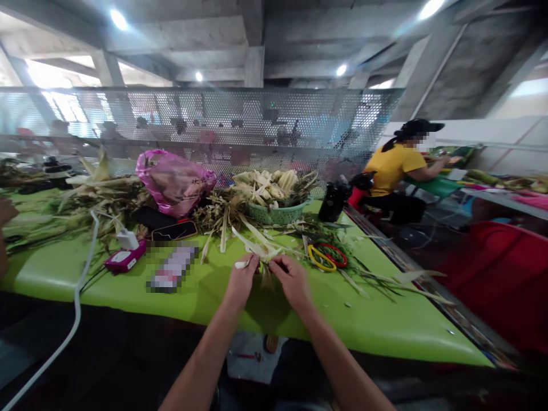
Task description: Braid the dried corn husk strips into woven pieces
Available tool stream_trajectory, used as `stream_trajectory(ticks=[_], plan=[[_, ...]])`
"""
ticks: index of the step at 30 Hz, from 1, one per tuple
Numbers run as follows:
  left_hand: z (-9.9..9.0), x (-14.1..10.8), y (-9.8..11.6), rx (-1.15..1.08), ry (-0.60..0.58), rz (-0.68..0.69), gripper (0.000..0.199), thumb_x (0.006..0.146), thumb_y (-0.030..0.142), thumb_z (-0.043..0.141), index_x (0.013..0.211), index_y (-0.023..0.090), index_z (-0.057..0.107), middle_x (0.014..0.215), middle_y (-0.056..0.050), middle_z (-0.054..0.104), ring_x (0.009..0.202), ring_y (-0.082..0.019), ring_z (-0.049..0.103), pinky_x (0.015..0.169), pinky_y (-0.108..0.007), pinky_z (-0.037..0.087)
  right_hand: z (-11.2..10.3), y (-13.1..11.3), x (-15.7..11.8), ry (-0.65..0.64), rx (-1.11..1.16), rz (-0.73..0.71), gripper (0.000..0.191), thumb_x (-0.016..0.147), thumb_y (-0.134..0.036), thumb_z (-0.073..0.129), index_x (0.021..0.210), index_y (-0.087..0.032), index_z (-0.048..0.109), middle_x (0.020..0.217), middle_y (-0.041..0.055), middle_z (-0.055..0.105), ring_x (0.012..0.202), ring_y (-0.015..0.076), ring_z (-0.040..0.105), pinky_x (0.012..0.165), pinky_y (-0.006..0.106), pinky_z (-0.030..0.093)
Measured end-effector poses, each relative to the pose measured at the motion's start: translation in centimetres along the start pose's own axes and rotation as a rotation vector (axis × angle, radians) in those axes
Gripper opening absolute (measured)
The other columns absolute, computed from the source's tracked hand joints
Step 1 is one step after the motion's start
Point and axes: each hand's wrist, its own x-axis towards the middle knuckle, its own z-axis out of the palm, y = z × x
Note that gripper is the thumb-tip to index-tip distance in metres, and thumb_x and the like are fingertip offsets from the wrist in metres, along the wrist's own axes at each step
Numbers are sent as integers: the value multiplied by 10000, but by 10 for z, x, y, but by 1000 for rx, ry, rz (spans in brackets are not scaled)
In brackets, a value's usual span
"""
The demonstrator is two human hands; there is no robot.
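A spread of pale corn husk point(260, 246) is held just above the green table, its strips fanning away from me. My left hand point(242, 279) pinches it from the left, with a whitish piece jutting out beside the fingers. On the other side my right hand point(293, 279) has thumb and fingertips closed on the same husk. Thin strands hang down between the two hands. To the right lie scissors point(323, 258) with one yellow and one red handle. Behind the husk stands a green basket point(276, 214) heaped with more husks.
Left of my hands are a phone point(174, 230), a blurred flat item point(173, 268) and a purple power strip point(125, 258) with a white cable. A pink plastic bag point(175, 182) and a black bottle point(334, 201) stand farther back. A person in yellow point(389, 171) sits at right.
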Motion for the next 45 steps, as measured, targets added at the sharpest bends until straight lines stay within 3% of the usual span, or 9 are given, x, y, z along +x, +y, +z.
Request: stream_trajectory(ticks=[5, 14, 17, 21, 25, 29, 32, 37, 45], plan=[[2, 0, 2, -159, -105, -6, 307, 800, 394, 571, 985, 179, 686, 1004, -61, 689, 986, -199, 586, 925, -321, 409, 4, 2, 3, -150, 209, 51, 260, 768, -433, 630, 850, -188, 654, 802, 18, 668, 742, 189, 595, 688, 302, 456], [3, -3, 12, -140, -199, 29, 295, 784, 319, 577, 1022, 196, 701, 1157, -70, 648, 1107, -224, 541, 1022, -353, 353, 3, 4, 1, -45, 98, 45, 246, 743, -431, 635, 744, -187, 607, 682, 12, 614, 634, 171, 534, 588, 281, 432], [4, -4, 11, -149, -185, 38, 310, 769, 305, 590, 1035, 195, 704, 1141, -75, 649, 1083, -231, 540, 999, -362, 367, 2, 2, 1, -19, 106, 58, 304, 754, -487, 610, 712, -187, 587, 631, -1, 575, 582, 153, 495, 539, 268, 398], [5, -3, 7, -263, -236, -63, 384, 738, 306, 637, 1101, 193, 685, 1085, -77, 652, 955, -199, 562, 880, -304, 418, 2, 0, 0, 33, 108, 81, 315, 759, -498, 603, 671, -200, 553, 557, -24, 515, 511, 134, 435, 486, 259, 349], [5, -1, 4, -328, -234, -130, 504, 700, 335, 689, 1177, 182, 632, 784, -24, 614, 653, -111, 495, 645, -244, 402, 1, -2, -1, 90, 117, 82, 289, 767, -473, 610, 693, -199, 553, 577, -20, 540, 515, 136, 443, 491, 261, 350], [2, -1, 5, -289, -210, -89, 412, 723, 337, 674, 1106, 189, 637, 802, -17, 614, 703, -124, 527, 668, -247, 415, -2, -4, 0, 54, 99, 46, 275, 786, -461, 595, 712, -197, 575, 576, -17, 545, 534, 148, 462, 510, 268, 363], [-1, -3, 9, -153, -126, 22, 306, 716, 349, 680, 973, 183, 671, 920, -52, 650, 846, -177, 572, 793, -298, 438, -3, -5, -1, 58, 25, -34, 240, 774, -440, 616, 745, -201, 614, 659, 10, 598, 614, 176, 520, 578, 286, 405], [-4, -6, 17, 80, 278, 162, 243, 697, 365, 698, 873, 206, 642, 955, -55, 623, 923, -197, 561, 885, -336, 413, -4, -4, -3, 115, -105, -182, 155, 786, -355, 631, 825, -210, 668, 841, 54, 633, 783, 211, 575, 711, 317, 440], [-13, 1, 14, -199, 472, 78, 293, 737, 417, 648, 906, 181, 614, 858, -38, 616, 819, -166, 571, 809, -322, 432, -7, 1, -2, 235, 45, -45, 189, 794, -366, 616, 824, -180, 626, 728, 25, 592, 660, 171, 518, 614, 288, 416]])
